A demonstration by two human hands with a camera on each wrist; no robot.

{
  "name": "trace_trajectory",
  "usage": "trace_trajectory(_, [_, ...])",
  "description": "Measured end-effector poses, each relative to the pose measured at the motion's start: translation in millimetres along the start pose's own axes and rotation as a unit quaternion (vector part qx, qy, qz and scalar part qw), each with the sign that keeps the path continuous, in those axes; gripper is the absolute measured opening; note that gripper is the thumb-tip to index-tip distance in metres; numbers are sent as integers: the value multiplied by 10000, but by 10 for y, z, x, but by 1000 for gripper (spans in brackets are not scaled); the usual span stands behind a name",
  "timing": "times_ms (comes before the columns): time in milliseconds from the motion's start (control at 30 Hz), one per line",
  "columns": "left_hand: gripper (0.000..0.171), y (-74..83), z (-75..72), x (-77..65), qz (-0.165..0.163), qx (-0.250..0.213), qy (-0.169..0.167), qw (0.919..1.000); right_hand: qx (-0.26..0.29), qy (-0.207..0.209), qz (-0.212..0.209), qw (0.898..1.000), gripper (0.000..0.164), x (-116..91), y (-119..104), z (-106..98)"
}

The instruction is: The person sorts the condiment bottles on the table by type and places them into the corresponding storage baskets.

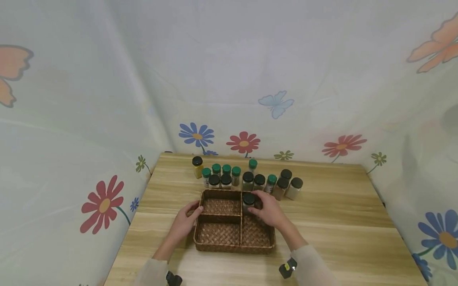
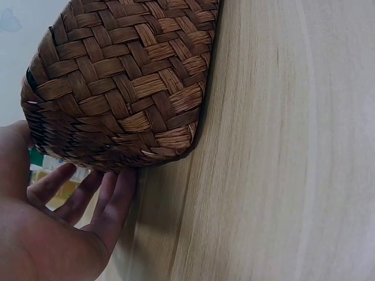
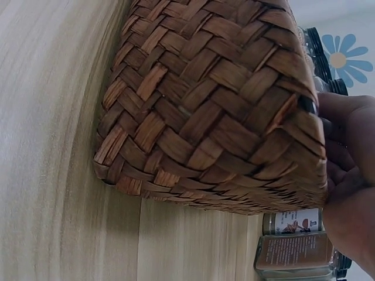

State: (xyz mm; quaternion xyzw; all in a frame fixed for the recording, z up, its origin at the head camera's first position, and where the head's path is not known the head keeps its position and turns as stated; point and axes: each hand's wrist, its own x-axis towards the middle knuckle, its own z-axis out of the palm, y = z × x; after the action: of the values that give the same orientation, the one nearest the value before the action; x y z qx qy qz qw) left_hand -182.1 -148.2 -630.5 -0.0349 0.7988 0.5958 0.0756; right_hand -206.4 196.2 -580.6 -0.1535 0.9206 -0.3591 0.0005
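A brown woven basket (image 1: 234, 249) with three compartments sits on the wooden table. My left hand (image 1: 185, 219) grips its left side near the back corner, thumb on the rim and fingers outside; the left wrist view shows those fingers (image 2: 114, 205) against the weave. Inside the right compartment, at its back end, stands a black-lidded spice jar (image 1: 248, 199). My right hand (image 1: 269, 209) reaches over the right rim and holds that jar between thumb and fingers. In the right wrist view, the basket wall (image 3: 205, 111) hides the jar and most of the fingertips.
Behind the basket stand several spice jars with black lids (image 1: 247, 177) and green lids (image 1: 236, 171). A yellow-filled jar (image 1: 198, 167) is at their left end. Black-lidded jars (image 1: 295, 188) stand to the right. A flowered cloth (image 1: 222, 99) hangs around the wooden table (image 1: 343, 214).
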Motion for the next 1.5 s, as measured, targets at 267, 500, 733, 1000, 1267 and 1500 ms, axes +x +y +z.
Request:
trace_trajectory(267, [60,-10,-1,10,-127,-112,-70,9998,95,-17,67,9999,55,-5,-21,-24])
trace_trajectory(500, [60,-8,3,5,-137,-68,-48,9999,77,53,45,9999,53,-10,-17,-14])
trace_trajectory(733, [58,12,4,-3,-133,-2,-26,9999,107,89,129,9998,53,-15,-12,-9])
trace_trajectory(1000, [59,40,-11,-26,-232,-218,-121,9994,81,90,118,9999,52,-6,-10,-2])
trace_trajectory(1267, [60,66,-9,-46,-262,-237,-86,9993,31,122,141,9998,51,-2,-6,8])
trace_trajectory(1500, [61,76,-21,-51,-290,-258,-121,9992,-13,135,54,9999,52,5,-9,10])
